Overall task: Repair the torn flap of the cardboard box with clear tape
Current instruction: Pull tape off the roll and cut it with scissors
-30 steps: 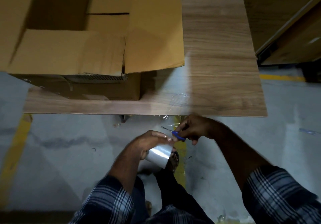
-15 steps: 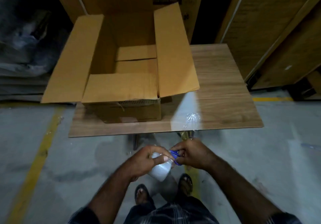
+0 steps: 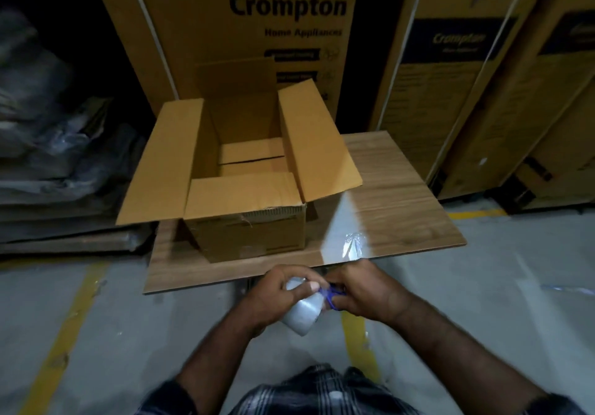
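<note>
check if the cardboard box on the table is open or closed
Open. The cardboard box has its flaps spread outward, and its bare inside bottom shows.

Person seen from above. Both forearms are bare from the left hand (image 3: 273, 298) and right hand (image 3: 363, 289) back to the elbows, where dark sleeves (image 3: 167, 398) checked with pale lines are rolled. The same checked cloth (image 3: 322, 389) is worn over the body. No rings or wristwear are visible.
</note>
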`<state>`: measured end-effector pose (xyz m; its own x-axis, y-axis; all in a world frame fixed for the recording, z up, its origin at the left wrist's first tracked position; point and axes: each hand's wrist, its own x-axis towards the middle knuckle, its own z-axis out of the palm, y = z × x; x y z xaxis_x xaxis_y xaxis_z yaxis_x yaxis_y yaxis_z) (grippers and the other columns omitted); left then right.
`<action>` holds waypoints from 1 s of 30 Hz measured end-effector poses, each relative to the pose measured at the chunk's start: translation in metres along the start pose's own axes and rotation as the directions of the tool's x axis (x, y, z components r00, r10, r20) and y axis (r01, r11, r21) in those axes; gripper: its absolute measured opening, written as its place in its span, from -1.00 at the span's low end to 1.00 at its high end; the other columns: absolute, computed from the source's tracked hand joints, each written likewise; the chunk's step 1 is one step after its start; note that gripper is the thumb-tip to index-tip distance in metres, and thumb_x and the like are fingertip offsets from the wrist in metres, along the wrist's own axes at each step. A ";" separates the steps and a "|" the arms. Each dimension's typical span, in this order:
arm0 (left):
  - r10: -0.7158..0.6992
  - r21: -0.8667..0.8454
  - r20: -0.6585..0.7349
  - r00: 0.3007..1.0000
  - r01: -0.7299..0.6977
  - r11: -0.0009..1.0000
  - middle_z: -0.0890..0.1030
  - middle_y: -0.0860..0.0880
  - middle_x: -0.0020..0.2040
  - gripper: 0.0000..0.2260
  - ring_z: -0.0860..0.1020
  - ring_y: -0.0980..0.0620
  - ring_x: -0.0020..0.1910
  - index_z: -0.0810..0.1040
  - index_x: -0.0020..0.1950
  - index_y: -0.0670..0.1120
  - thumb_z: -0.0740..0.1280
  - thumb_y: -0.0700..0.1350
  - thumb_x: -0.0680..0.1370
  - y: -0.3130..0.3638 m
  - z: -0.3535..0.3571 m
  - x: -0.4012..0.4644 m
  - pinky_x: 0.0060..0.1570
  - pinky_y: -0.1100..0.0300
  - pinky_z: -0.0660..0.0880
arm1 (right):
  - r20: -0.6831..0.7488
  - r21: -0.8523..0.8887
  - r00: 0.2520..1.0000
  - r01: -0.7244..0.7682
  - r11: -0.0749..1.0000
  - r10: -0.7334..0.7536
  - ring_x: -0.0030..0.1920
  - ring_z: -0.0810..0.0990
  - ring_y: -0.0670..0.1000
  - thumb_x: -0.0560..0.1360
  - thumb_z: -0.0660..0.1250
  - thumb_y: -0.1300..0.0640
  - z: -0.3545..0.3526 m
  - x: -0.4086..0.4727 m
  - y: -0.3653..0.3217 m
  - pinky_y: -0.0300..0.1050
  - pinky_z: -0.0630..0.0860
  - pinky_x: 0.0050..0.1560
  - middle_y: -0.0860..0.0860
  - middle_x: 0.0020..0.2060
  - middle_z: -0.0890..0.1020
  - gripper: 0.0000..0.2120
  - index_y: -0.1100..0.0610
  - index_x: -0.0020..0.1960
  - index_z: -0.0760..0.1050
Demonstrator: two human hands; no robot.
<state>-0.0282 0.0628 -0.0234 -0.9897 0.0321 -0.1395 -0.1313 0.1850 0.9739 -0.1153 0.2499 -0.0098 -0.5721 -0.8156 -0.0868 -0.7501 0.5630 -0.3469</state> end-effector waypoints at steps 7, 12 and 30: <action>0.093 0.004 0.080 0.992 -0.094 0.996 0.42 0.40 0.39 -0.36 0.41 0.40 0.35 0.34 0.53 0.11 0.47 -0.24 0.53 0.010 -0.002 -0.001 0.21 0.48 0.36 | -0.032 0.016 0.999 -0.039 0.999 0.039 -0.21 0.55 0.05 0.44 0.41 -0.06 0.002 -0.018 -0.005 -0.11 0.25 -0.23 0.03 -0.27 0.61 -0.77 0.08 -0.03 0.63; 0.012 -0.013 0.004 1.000 -0.012 1.000 0.55 0.48 0.11 -0.51 0.56 0.40 0.07 0.41 0.39 0.19 0.47 -0.13 0.54 0.008 0.016 0.010 0.02 0.37 0.48 | -0.082 -0.081 0.996 0.012 0.997 -0.019 -0.08 0.61 0.21 0.42 0.46 0.03 -0.003 -0.027 0.003 -0.09 0.34 -0.20 0.16 -0.11 0.68 -0.79 0.16 -0.07 0.60; -0.289 -0.143 -0.266 0.920 0.258 0.955 0.68 -0.09 0.06 -0.74 0.60 0.11 -0.18 0.62 0.12 0.06 0.31 -0.26 0.57 -0.007 0.067 0.108 -0.23 0.29 0.48 | 0.051 0.752 0.905 -0.313 0.580 0.423 -0.28 0.62 0.04 0.49 0.37 0.28 -0.027 -0.018 0.128 0.02 0.64 -0.19 -0.04 -0.24 0.65 -0.72 0.01 0.13 0.62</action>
<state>-0.1307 0.1305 -0.0569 -0.8876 -0.2849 -0.3618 -0.3893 0.0443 0.9201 -0.2097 0.3402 -0.0273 -0.8178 -0.5068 -0.2726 -0.0064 0.4817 -0.8763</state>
